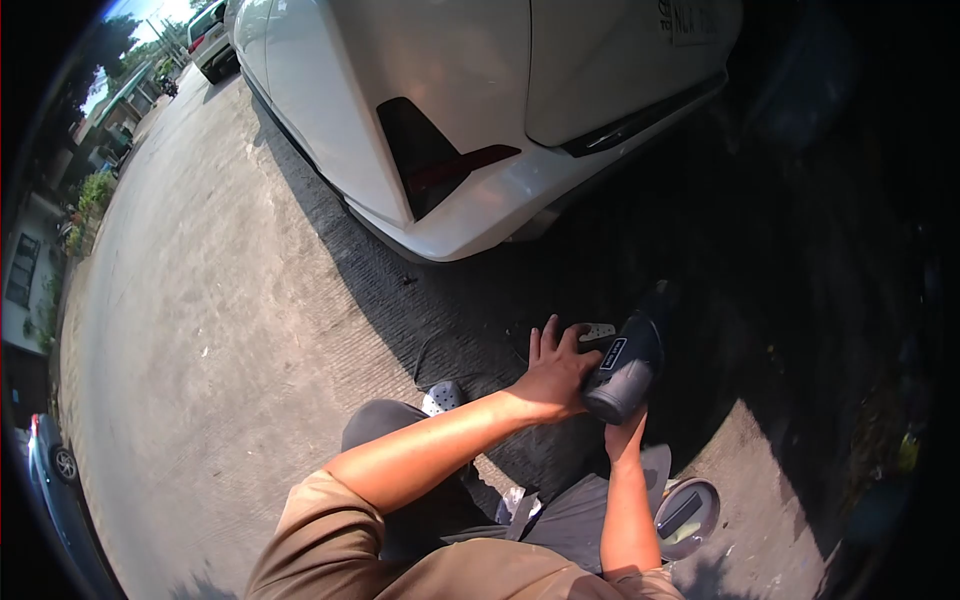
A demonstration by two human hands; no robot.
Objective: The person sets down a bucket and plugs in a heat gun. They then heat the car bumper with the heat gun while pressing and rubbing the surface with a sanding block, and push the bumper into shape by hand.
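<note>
A dark heat gun (634,360) with a small label on its side is held above my lap, its nozzle pointing away from me toward the car's shadow. My left hand (556,376) is at its left side, fingers apart, with the nearer fingertips touching the body by the label. Under the rear of the tool, my right hand (622,430) supports it; the tool's body hides most of those fingers. Beyond my left hand, a grey clog (600,331) shows partly, and another clog (442,398) is by my left knee.
A white car's rear corner (480,210) stands close in front. A round container (690,515) with a dark item inside sits right of my right forearm. A thin cable (424,350) lies on the concrete ground (200,350). Other cars are parked along the road.
</note>
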